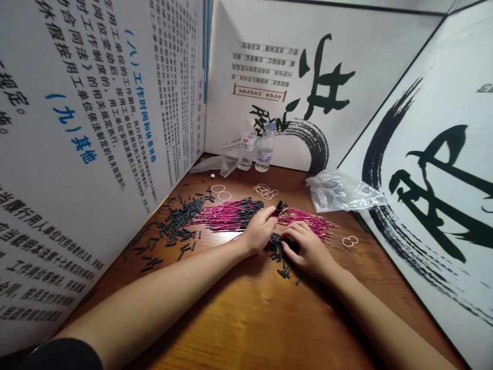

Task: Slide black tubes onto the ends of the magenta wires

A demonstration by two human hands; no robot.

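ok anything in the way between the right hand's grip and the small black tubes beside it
Nothing visible: the right hand's grip is right at the small black tubes, with no object between.

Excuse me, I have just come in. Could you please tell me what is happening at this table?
At a wooden table, the person's left hand holds a small bunch of thin, dark-ended strands. The right hand is at a small pile of short black pieces; whether it holds one, I cannot tell. Behind the hands lie many pink wires, and more loose black pieces are scattered to their left. Two plastic bottles stand farther back.
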